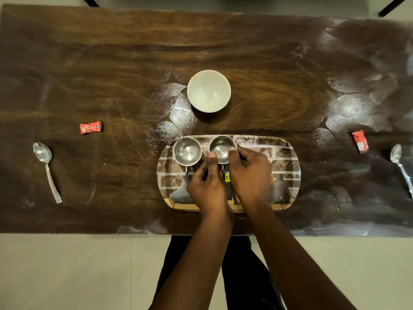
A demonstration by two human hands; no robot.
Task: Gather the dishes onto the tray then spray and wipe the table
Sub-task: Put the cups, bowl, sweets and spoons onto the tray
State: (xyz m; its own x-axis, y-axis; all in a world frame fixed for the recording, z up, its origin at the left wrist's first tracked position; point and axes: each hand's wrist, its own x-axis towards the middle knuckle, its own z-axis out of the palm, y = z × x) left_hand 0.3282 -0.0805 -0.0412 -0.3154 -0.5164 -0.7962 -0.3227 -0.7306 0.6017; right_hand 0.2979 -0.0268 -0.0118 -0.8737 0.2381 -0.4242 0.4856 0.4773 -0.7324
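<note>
The gathering looks about one third done. Two steel cups stand on the tray [288, 166], side by side at its far edge. The left cup [187, 152] is free. The right cup [221, 147] is held by both hands: the left hand [206, 186] has its thumb on the near rim and its fingers curled under, and the right hand [250, 173] pinches the rim from the right side.

Still off the tray are the bowl [209, 91], just beyond its far edge, the left spoon [45, 166], well out to its left, and the right spoon [400, 163], well out to its right. Spraying and wiping are not yet begun, I judge. The table [111, 63] shows pale smears, thickest to the right of the tray. No spray bottle or cloth is in view.

A red sachet [90, 127] lies beyond the left spoon and another sachet [360, 140] lies near the right spoon. Both would hinder wiping. Nothing blocks the reach from tray to bowl.
</note>
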